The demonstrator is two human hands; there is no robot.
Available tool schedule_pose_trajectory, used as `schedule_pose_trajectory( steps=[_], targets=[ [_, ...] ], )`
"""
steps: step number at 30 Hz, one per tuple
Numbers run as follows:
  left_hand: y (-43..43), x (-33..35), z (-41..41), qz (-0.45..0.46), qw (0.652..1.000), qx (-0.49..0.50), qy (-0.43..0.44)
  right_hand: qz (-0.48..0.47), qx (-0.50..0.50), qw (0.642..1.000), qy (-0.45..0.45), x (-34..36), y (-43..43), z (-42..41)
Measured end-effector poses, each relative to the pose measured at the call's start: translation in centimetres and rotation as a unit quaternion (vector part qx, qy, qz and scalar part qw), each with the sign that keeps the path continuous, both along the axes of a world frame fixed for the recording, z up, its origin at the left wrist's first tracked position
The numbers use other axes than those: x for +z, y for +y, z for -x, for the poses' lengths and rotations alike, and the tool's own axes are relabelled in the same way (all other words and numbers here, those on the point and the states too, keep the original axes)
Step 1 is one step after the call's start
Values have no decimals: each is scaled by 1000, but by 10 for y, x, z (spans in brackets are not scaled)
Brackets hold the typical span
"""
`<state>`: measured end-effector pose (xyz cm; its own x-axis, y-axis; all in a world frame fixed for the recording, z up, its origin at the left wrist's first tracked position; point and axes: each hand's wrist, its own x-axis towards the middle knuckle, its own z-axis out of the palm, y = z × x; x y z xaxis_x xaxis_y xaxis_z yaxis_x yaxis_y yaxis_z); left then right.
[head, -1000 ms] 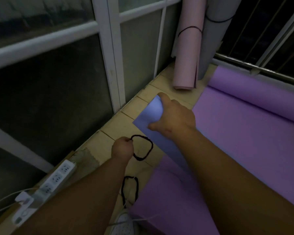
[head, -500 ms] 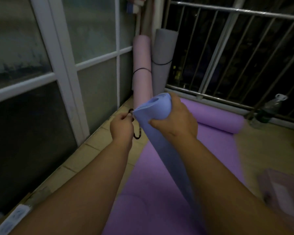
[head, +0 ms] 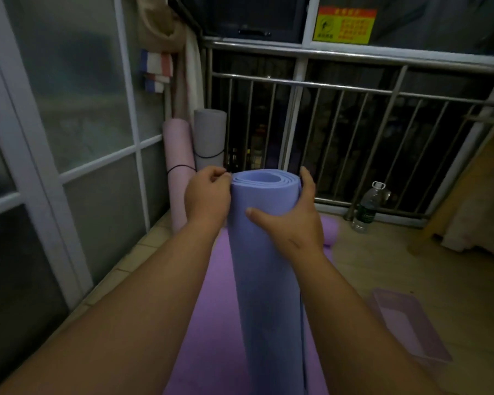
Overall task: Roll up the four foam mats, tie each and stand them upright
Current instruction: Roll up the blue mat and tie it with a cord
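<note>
We are observing a dimly lit balcony. White-framed glazed panels (head: 69, 178) are lining the left side. A metal railing (head: 354, 89) is closing the far end, with a yellow notice (head: 344, 24) showing above it. A plastic bottle (head: 367, 208) is standing near the railing's foot on wood-look flooring (head: 382, 269). Pale tiles (head: 137, 252) are running along the glazing.

Both of your forearms (head: 143, 295) are bare right to the edge of the view — skin only, from wrist to elbow. Your left hand (head: 207, 195) and right hand (head: 291, 220) are bare as well, broad across the back with thick fingers. The nail on your right thumb (head: 249, 211) is cut short and square — the dim light hides any finer detail.
</note>
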<state>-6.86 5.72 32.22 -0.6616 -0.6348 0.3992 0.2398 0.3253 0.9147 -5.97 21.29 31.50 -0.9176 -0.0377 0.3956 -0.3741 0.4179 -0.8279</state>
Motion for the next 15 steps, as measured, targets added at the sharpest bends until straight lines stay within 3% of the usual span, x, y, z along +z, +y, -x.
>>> schedule_pose_trajectory(
  steps=[4, 9, 15],
  targets=[
    [37, 19, -8, 83, 994, -67, 5, -11, 29, 999, 7, 3, 32, -7],
    [85, 23, -5, 113, 984, -131, 40, 8, 15, 1000, 15, 3, 71, -5],
    [110, 14, 1, 119, 976, -164, 75, 148, 62, 987, -24, 6, 87, 0]
  ],
)
